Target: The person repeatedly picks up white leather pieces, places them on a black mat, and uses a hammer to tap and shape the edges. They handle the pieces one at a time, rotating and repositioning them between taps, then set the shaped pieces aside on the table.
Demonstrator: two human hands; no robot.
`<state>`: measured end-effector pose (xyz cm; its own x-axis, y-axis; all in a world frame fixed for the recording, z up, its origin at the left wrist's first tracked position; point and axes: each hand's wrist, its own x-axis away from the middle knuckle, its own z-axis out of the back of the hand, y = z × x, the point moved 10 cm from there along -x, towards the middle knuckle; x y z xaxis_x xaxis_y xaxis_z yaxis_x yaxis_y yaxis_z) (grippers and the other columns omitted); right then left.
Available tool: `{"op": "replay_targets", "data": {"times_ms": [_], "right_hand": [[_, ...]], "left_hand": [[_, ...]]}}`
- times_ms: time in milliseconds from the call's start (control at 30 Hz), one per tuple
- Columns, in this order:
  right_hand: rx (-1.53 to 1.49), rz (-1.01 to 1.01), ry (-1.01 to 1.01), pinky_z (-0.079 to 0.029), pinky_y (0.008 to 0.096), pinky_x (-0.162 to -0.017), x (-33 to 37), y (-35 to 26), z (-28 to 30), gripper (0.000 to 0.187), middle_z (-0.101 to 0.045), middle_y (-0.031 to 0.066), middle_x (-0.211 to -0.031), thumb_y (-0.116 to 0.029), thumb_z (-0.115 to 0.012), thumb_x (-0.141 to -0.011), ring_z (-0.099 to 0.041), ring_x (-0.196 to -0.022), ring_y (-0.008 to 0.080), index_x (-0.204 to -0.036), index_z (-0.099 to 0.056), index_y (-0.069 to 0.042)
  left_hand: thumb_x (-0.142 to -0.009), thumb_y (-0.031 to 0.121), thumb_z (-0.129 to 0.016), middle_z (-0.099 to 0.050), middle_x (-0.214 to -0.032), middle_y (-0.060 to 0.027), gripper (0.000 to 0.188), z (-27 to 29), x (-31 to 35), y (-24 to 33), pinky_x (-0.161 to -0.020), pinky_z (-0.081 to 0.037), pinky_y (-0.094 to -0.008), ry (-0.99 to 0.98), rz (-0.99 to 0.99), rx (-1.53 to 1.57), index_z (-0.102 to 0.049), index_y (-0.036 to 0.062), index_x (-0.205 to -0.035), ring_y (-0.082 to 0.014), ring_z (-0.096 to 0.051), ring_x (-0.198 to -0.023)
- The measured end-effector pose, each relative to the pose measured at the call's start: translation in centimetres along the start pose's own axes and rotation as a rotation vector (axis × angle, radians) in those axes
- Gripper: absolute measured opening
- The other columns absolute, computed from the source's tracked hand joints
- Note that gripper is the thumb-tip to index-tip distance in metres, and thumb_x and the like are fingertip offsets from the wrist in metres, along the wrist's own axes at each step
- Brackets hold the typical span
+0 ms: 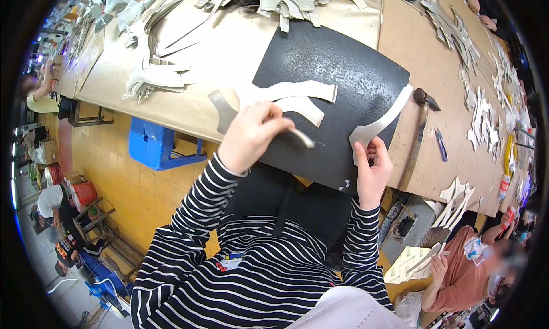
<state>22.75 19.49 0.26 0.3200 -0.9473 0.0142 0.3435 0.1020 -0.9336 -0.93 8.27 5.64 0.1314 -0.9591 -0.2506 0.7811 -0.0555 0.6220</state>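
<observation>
My right hand (374, 171) pinches the lower end of a curved white leather-like piece (382, 123) at the right edge of a black mat (337, 54). My left hand (251, 135) is closed, its thumb and forefinger together above the mat. From its fingers sticks out a short, pale, narrow strip (303, 138), whose kind I cannot make out. Just beyond the left hand lies a white forked piece (297, 91) with two arms. A greyish curved piece (222, 108) lies on the table left of that hand, partly hidden by it.
A hammer (422, 123) and a blue pen (441, 145) lie right of the mat. Stacks of cut pieces (286, 0) cover the table's far side, with another bundle (151, 71) at left. A blue stool (151, 143) stands left; a person (463, 266) sits at right.
</observation>
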Motion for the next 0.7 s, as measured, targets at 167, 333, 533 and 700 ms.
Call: {"op": "replay_targets", "data": {"times_ms": [167,333,533,700], "right_hand": [[-0.043,0.018,0.036,-0.046,0.0217,-0.065,0.1,0.0,0.0,0.021,-0.062,0.0011,-0.084,-0.004,-0.075,-0.09,-0.055,-0.07,0.0067,-0.107,-0.065,0.004],[-0.201,0.018,0.059,-0.051,0.0234,-0.07,0.2,0.0,0.3,0.02,-0.065,0.0015,-0.086,-0.001,-0.076,-0.089,-0.06,-0.074,0.0077,-0.105,-0.064,0.003],[-0.252,0.053,0.044,-0.049,0.0237,-0.076,0.8,-0.4,1.2,0.018,-0.066,0.0026,-0.093,-0.002,-0.074,-0.091,-0.061,-0.083,0.0094,-0.106,-0.066,0.002],[-0.351,-0.011,0.073,-0.049,0.0254,-0.08,1.0,-0.5,3.8,0.021,-0.068,0.0049,-0.098,-0.003,-0.074,-0.092,-0.061,-0.088,0.0115,-0.111,-0.067,0.005]], "left_hand": [[-0.085,0.002,-0.066,-0.064,-0.101,-0.011,0.031,5.3,-5.6,-2.6,-0.081,-0.051,-0.0387,0.065,-0.112,-0.329,-0.069,0.0052,-0.116,-0.0291,-0.064,-0.088],[-0.085,0.013,-0.074,-0.06,-0.123,-0.0118,0.045,0.1,-7.4,-2.8,-0.098,-0.045,-0.0414,0.081,0.058,-0.114,-0.064,0.0076,-0.129,-0.0326,-0.056,-0.115],[-0.085,0.018,-0.074,-0.062,-0.119,-0.0047,0.028,-4.9,-7.2,-0.6,-0.108,-0.032,-0.0449,0.11,0.041,-0.115,-0.066,0.0126,-0.111,-0.0254,-0.054,-0.123],[-0.089,0.006,-0.063,-0.061,-0.092,0.0031,0.028,-1.8,-8.3,1.9,-0.096,-0.034,-0.0379,0.084,-0.159,-0.102,-0.071,0.0186,-0.113,-0.0176,-0.059,-0.094]]}}
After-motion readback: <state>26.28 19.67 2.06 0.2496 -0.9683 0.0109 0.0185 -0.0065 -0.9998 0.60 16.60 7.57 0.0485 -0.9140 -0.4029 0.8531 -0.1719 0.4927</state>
